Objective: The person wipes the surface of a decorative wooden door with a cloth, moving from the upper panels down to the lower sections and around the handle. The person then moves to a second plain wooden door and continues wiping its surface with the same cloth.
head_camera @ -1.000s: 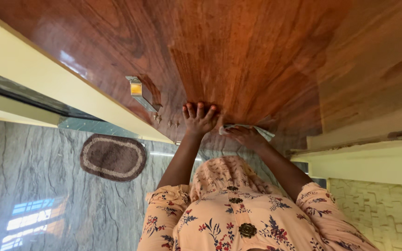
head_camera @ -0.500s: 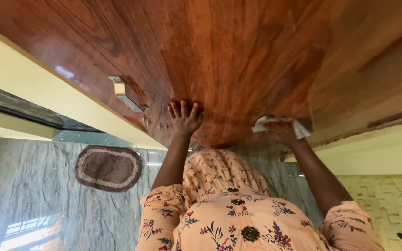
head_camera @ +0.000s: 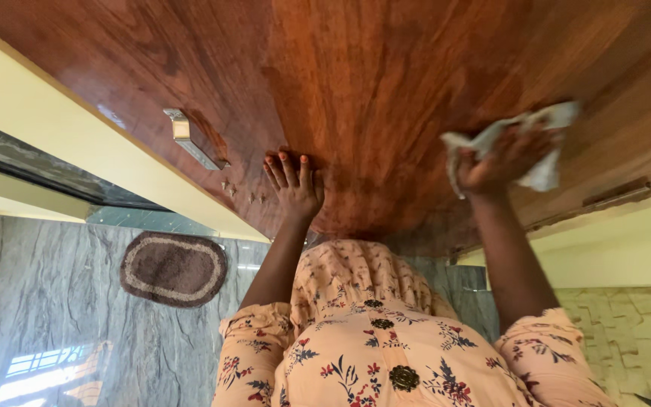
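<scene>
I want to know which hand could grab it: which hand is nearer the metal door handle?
Left. The left hand lies flat on the wooden door just beside the metal handle; the right hand, holding a cloth, is far across the door.

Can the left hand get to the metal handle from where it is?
Probably yes. The left hand lies flat on the door, the handle is close beside it on the same surface, and nothing lies between them.
</scene>
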